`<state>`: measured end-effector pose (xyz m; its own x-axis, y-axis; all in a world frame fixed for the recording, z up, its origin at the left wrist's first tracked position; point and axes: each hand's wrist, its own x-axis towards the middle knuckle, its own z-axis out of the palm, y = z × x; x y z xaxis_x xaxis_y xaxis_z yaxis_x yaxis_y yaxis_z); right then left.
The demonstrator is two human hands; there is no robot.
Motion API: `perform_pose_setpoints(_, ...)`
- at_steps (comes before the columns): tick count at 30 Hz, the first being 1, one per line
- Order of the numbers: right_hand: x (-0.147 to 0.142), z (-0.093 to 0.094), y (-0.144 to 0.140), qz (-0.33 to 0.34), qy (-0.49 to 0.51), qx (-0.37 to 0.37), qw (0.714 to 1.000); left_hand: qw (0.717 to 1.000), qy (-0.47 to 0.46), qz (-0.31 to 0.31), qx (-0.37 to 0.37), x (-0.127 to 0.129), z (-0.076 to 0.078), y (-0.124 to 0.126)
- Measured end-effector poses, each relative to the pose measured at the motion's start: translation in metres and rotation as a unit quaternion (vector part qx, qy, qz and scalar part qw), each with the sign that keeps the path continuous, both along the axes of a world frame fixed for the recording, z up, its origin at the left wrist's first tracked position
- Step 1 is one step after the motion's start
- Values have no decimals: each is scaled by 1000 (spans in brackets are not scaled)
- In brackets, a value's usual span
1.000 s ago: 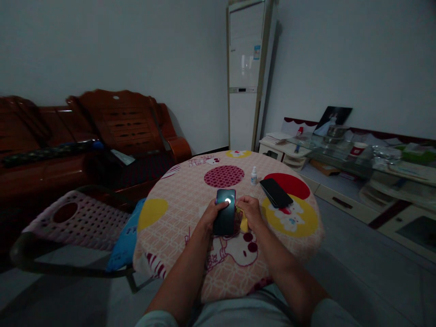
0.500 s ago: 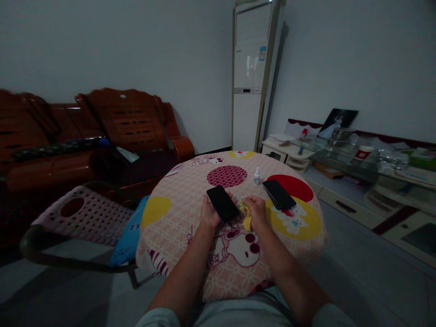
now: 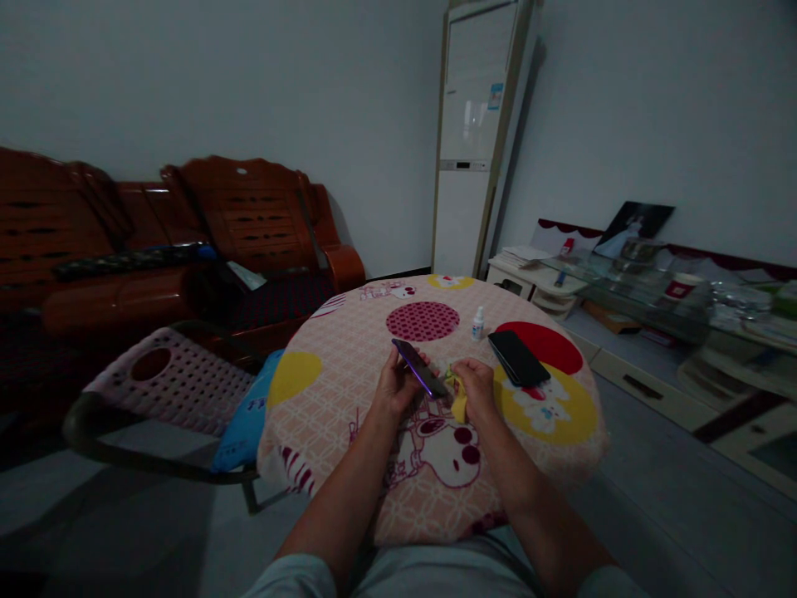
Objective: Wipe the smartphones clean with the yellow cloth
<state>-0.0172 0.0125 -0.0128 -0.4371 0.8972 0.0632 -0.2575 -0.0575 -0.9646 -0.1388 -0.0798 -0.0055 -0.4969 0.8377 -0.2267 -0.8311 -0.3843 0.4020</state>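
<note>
Nearest the camera, both forearms reach out from the person's lap over the round table (image 3: pixel 349 365), which is covered by a pink cartoon-print cloth. The left hand (image 3: pixel 394 389) is curled around a dark smartphone (image 3: pixel 419 367), gripping it by its lower end with the fingers wrapped behind and the thumb on the near side. The phone is tilted on edge, so that mostly a thin purple-lit side shows; its long axis runs from the upper left, away from the person, down to the lower right, and its lower end points toward the right hand (image 3: pixel 478 392). That hand rests knuckles-up just beside the phone, fingers bunched down on a small yellow cloth (image 3: pixel 459 404) pressed against the tabletop. The cloth lies between the two hands and very close to the phone's lower corner; whether they touch cannot be told.

Beyond the right hand, a second dark phone (image 3: pixel 519 358) lies flat on the table, its long axis angled the same way. Just left of it stands a small white bottle (image 3: pixel 478 324). Farther off are a wooden sofa (image 3: pixel 242 224) and a tall white standing air conditioner (image 3: pixel 474 141).
</note>
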Motion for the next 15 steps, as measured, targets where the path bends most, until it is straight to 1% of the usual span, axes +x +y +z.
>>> perform_pose_setpoints(4,0,1,0,0,4,0,1000,999,34,-3,-14,2,-1,1)
perform_pose_setpoints(8,-1,3,-3,19,6,-2,1000,995,80,2,-54,5,1,1)
perform_pose_setpoints(12,-3,2,-10,62,23,25,998,989,99,23,-106,11,4,2)
perform_pose_setpoints(15,-4,1,-14,80,22,55,995,984,133,35,-114,14,2,5)
